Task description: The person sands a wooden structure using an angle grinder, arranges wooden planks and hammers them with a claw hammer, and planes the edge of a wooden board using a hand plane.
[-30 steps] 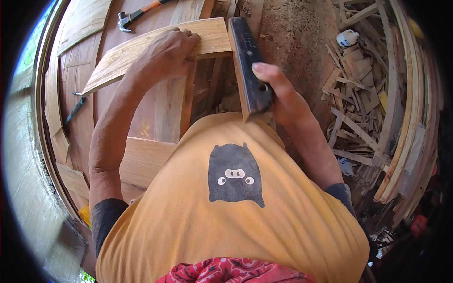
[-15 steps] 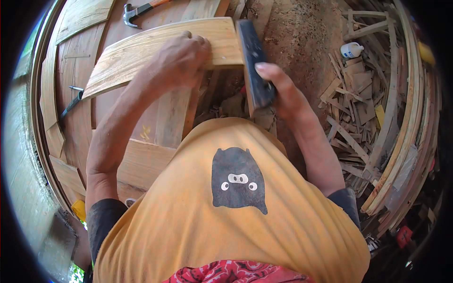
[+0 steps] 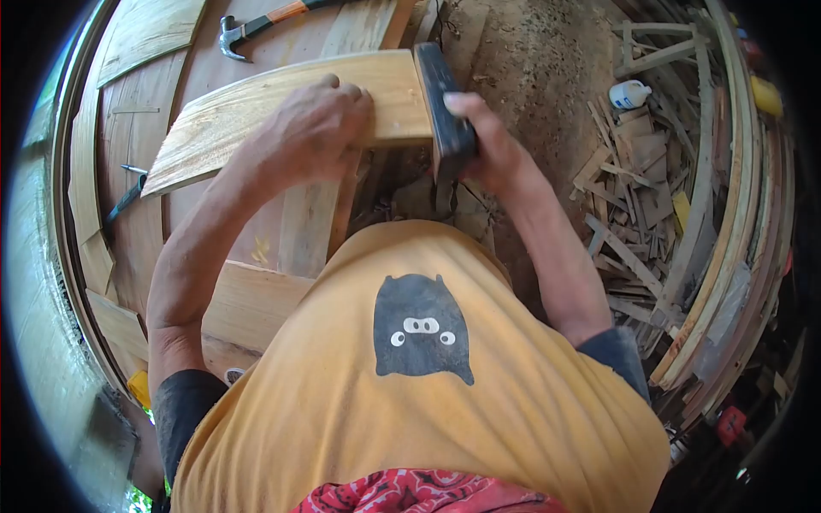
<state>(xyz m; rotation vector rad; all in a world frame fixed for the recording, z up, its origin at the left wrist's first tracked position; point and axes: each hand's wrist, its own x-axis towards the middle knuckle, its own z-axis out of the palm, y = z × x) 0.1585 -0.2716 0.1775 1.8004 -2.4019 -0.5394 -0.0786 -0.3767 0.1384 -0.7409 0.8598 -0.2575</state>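
- A red bandana [image 3: 428, 492], patterned in white and dark swirls, lay bunched over the soft, creased orange shirt [image 3: 342, 436], whose dark print [image 3: 422, 333] was rounded, with two small points.
- The left hand [image 3: 325, 115] was on the board, knuckles raised and fingers bent, clamped on the wood near its lower edge; the fingertips were hidden.
- The right hand [image 3: 492, 137] was clamped on the black tool, its thumb pressed along the near side and its other fingers mostly hidden behind.
- The board [image 3: 222, 115], pale with streaky grain, slanted across in front of the body, its long edges looking bowed in this wide view, its right end at the tool.
- The black tool [image 3: 437, 77], long, straight-sided and blocky, with a scuffed, dull sheen, stood crosswise along that end.
- Smooth, reddish-brown wooden panels [image 3: 244, 201] lay below and left, in flat, overlapping rectangles.
- A dark-handled tool [image 3: 126, 201] with a thin metal tip rested on them at left.
- Beyond the board lay a claw hammer [image 3: 282, 13], steel-headed, with a black and orange handle.
- Rough brown ground [image 3: 539, 60] stretched to the right, crumbly with debris.
- Farther right were splintered scraps [image 3: 633, 171], a rounded white plastic jug [image 3: 630, 94] and long, rough-edged planks [image 3: 727, 248].
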